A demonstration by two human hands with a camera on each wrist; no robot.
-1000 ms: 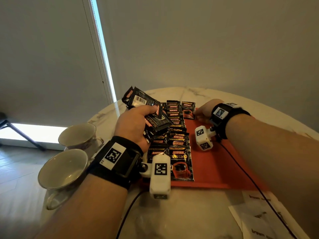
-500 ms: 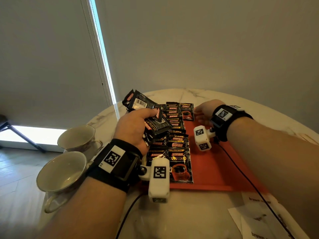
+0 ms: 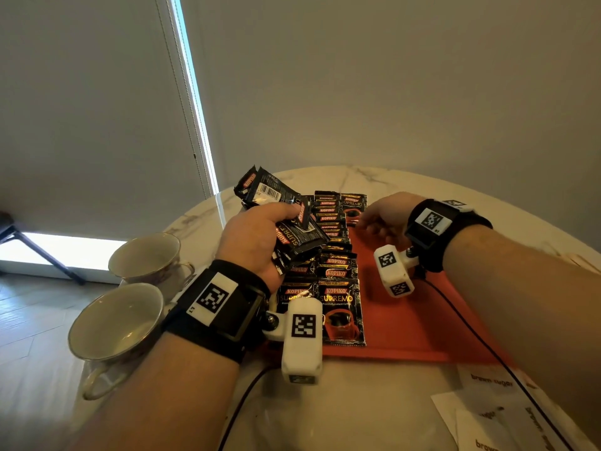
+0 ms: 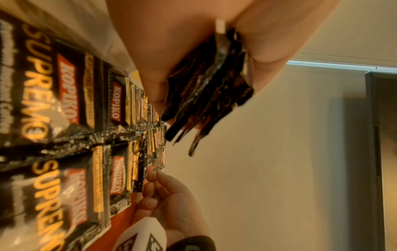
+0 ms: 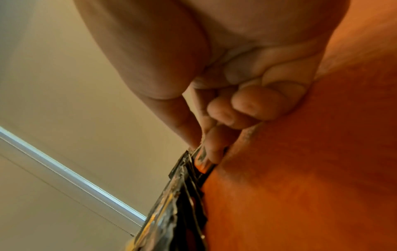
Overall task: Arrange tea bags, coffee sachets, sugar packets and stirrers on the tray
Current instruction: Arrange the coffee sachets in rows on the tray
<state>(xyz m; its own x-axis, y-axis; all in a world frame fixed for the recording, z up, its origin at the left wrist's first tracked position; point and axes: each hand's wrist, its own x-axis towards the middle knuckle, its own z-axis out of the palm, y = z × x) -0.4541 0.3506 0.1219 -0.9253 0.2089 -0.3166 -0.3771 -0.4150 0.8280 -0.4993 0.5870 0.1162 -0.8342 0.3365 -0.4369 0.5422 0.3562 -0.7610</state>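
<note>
left hand (image 3: 257,242) – grip clamps sachet bundle (image 3: 292,229) | right hand (image 3: 379,219) – fingertips pinch far sachet (image 3: 353,208) on tray (image 3: 422,320)

The coffee sachets (image 3: 340,307) are black with red KOPIKO labels, gold SUPREMO lettering and a red cup picture; one held sachet (image 3: 270,192) shows a white barcode patch. The tray (image 3: 422,320) is orange-red. The table (image 3: 357,402) is white marble, grey-veined. The left cups (image 3: 113,323) are cream.
</note>
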